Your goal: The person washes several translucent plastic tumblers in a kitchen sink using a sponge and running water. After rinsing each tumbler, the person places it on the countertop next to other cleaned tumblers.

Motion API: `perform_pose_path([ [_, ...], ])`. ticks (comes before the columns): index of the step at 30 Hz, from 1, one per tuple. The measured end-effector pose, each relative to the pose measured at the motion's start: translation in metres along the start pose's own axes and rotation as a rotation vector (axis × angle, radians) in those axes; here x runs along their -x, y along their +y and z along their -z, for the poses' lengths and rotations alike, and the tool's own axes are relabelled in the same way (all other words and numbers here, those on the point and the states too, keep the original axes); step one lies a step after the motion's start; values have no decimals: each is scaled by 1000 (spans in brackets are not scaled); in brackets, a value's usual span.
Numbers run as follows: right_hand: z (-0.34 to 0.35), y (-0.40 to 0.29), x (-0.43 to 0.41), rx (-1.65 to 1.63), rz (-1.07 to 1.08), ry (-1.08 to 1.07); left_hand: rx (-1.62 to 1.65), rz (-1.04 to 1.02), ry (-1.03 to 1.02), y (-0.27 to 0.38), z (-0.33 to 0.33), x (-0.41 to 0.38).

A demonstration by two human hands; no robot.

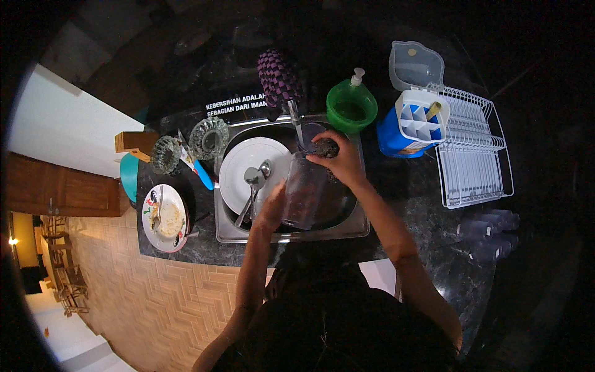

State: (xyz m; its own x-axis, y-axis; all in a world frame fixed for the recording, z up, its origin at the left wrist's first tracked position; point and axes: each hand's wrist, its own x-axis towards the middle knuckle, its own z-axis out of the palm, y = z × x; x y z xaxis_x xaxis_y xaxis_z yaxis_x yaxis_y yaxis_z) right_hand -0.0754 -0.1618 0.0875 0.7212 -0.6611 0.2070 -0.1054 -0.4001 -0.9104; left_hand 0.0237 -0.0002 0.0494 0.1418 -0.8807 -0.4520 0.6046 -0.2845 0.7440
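My left hand (274, 202) grips the side of a clear plastic pitcher-like container (303, 195) over the stainless steel sink (293, 236). The container's mouth end points toward the tap. A dark scouring pad (327, 148) is pinched between the thumb and fingers of my right hand (344, 158), close to that mouth. Water runs in a thin stream (300, 132) from the metal tap (292, 111). In the left part of the sink rests a white plate or bowl (237, 160) with metal spoons (254, 176) on it. Part of the sink's basin is hidden behind the container and my arms.
Left of the sink are glass bowls (209, 139), a blue-handled knife (202, 174) and a food-stained plate (173, 218). Rightward stand a green soap dispenser (351, 109), a blue-and-white cutlery holder (404, 128), a white dish rack (472, 172) and several plastic cups (492, 232).
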Motion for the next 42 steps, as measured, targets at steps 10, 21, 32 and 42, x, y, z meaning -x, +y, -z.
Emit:
perform_pose_path([
  [10, -55, -35, 80, 377, 753, -24, 438, -230, -123, -9, 5, 9],
  [21, -58, -29, 78, 402, 942, 10, 629, -135, -30, -45, 25, -7],
  [32, -34, 10, 22, -113, 81, 95, 252, -191, -173, -23, 10, 16],
  [42, -30, 13, 14, 218, -18, -150, 498, -76, -61, -35, -1, 31],
])
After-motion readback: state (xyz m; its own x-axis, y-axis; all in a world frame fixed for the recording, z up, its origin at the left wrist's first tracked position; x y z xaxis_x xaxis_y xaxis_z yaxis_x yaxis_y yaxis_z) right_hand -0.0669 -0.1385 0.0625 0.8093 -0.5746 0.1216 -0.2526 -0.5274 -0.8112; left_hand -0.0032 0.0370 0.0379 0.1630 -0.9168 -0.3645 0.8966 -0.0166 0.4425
